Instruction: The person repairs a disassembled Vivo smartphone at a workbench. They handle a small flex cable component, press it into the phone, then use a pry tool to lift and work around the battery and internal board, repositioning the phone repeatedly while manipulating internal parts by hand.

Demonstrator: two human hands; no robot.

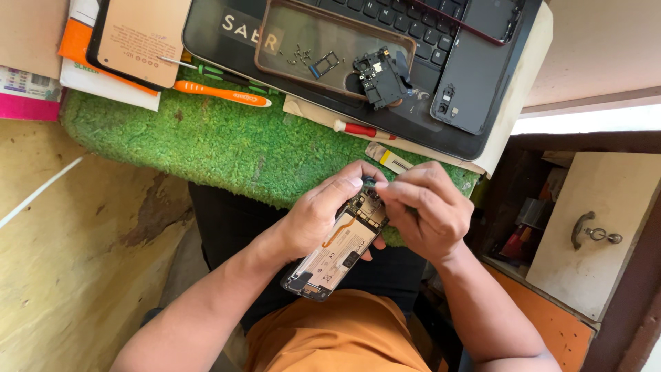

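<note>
My left hand (318,212) grips an opened smartphone (335,252) with its back cover off, so the battery and circuit board show. It is held over my lap, just below the edge of a green fuzzy mat (206,141). My right hand (425,208) is pinched at the phone's top end, fingers closed on the board area; whatever small part or tool it holds is hidden by the fingers.
A laptop (385,103) lies beyond the mat, carrying a clear phone case (289,34) with tiny screws, a black phone part (381,74) and a dark phone back panel (468,83). An orange toothbrush (220,93), screwdrivers and another phone (141,38) lie left. A cabinet door (585,234) stands right.
</note>
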